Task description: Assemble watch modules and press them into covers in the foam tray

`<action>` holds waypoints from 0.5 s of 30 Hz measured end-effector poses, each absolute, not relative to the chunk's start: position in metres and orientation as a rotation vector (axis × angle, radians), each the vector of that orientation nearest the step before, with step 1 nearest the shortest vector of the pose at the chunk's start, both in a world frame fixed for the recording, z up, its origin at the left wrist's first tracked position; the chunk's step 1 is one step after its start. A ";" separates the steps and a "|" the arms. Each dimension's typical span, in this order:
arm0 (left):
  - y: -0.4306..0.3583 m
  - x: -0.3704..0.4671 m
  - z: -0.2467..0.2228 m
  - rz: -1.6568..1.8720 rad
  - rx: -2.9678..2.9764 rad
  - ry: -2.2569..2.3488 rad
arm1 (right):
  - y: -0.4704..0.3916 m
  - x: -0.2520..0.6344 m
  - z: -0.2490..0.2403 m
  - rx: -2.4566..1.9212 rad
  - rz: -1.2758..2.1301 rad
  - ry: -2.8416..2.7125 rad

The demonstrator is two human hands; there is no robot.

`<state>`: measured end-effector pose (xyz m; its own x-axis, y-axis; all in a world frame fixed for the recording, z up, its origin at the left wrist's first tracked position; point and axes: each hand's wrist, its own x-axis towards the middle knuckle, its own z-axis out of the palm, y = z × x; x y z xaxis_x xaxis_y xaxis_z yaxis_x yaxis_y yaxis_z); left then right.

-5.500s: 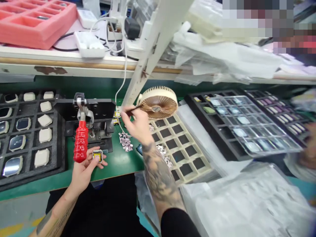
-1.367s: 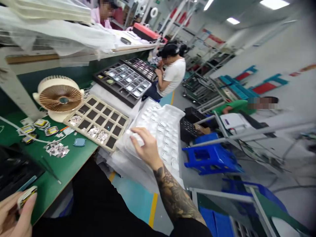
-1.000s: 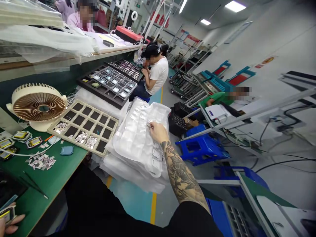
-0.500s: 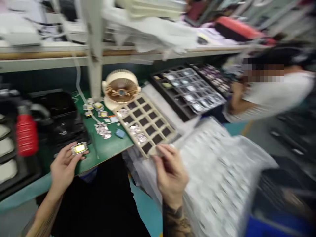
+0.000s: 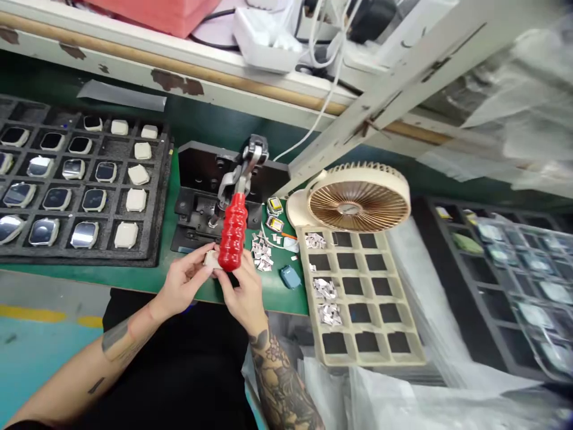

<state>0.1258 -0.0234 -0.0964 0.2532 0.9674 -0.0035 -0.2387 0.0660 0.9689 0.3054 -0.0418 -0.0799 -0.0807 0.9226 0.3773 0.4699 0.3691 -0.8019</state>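
Just in front of a black clamp fixture (image 5: 197,209), both hands meet around a small cream watch case (image 5: 211,259). My left hand (image 5: 181,285) pinches it from the left between thumb and fingers. From the right, my right hand (image 5: 244,294) has its thumb and fingers on the same piece. The fixture's red ribbed handle (image 5: 233,233) hangs over the case and covers part of it and of the right fingers. To the right of the hands lie small pale pieces (image 5: 262,252), several watch parts with yellow labels (image 5: 274,215) and a blue block (image 5: 290,277).
At left, a dark foam tray (image 5: 154,239) holds several watches and cream cases. A cream compartment tray (image 5: 317,334) with small pieces stands right, below a fan (image 5: 358,197). Farther right is a black tray (image 5: 465,310). A shelf (image 5: 134,65) and white post (image 5: 385,89) rise behind.
My view has swung left to the fixture. Both hands, apart before, are now together at it. The yellow-labelled part held in the left hand is no longer seen there; the right hand has left the compartment tray.
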 end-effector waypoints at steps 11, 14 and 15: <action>-0.019 0.122 -0.091 1.058 1.107 0.812 | -0.046 0.305 -0.075 -1.313 0.774 -1.466; -0.021 0.119 -0.092 1.091 1.207 0.896 | -0.047 0.298 -0.071 -1.306 0.742 -1.455; -0.022 0.119 -0.093 1.112 1.239 0.923 | -0.048 0.296 -0.070 -1.309 0.730 -1.452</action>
